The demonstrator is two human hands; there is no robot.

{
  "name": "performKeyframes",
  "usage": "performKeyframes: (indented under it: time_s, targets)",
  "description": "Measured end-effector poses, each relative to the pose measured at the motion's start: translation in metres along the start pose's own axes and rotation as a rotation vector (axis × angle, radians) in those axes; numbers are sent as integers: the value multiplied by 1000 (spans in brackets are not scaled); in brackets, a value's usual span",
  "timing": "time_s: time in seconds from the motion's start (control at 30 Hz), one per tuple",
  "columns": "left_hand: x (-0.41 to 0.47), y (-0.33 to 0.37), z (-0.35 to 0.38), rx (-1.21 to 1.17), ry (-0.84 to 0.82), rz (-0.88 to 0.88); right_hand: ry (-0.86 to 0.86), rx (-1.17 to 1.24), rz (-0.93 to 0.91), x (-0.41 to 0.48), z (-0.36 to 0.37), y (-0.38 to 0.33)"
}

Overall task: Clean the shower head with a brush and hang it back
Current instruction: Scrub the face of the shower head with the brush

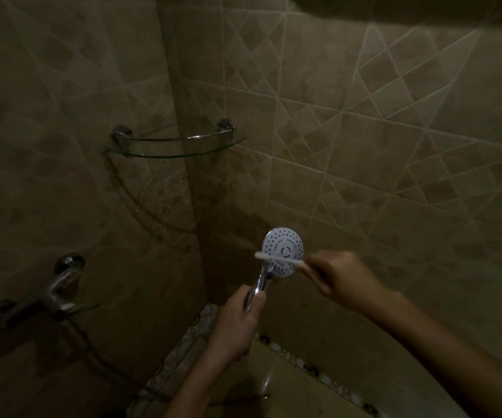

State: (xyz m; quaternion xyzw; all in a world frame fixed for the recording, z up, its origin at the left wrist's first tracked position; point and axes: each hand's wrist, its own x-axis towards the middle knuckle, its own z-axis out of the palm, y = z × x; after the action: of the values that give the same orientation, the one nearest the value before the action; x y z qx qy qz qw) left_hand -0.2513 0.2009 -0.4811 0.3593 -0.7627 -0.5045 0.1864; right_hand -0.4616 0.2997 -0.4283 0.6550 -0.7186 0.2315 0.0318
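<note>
The shower head (282,247) has a round white face with many small holes and a chrome handle. It is held upright low in the middle of the head view, face toward me. My left hand (237,321) is closed around the chrome handle below the face. My right hand (338,274) grips the handle end of a thin white brush (269,257). The brush lies across the lower part of the white face, its bristle end at the left edge. Motion blur smears the brush.
A glass corner shelf (177,146) is fixed in the tiled corner above. A chrome tap mixer (47,297) sits on the left wall, with a dark hose (92,351) running down from it. A pebbled ledge (189,348) runs below.
</note>
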Motion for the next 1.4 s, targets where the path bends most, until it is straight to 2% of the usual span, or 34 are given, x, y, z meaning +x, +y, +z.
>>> performKeyframes:
  time_s: [0.1, 0.17, 0.23, 0.4, 0.53, 0.73, 0.9, 1.13, 1.4]
  targets:
    - [5, -2, -14, -80, -21, -40, 146, -29, 341, 26, 5, 14]
    - [9, -3, -26, -224, -73, -86, 149, -20, 443, 46, 2, 17]
    - [15, -2, -40, -375, -105, -127, 158, 38, 407, 68, -4, 7]
    - [36, 4, -76, -637, -62, -211, 161, 163, 298, 158, -26, -28]
    - [58, 10, -108, -807, -9, -187, 137, 175, 174, 241, -41, -57]
    - [89, 17, -152, -816, 45, -167, -41, 145, 235, 361, -28, -65]
    - [105, 14, -177, -820, 73, -200, -128, 126, 296, 419, 5, -67]
    - [117, 3, -197, -832, 111, -198, -223, 38, 392, 440, 42, -56]
    - [115, -1, -197, -811, 120, -190, -252, -57, 404, 445, 47, -58]
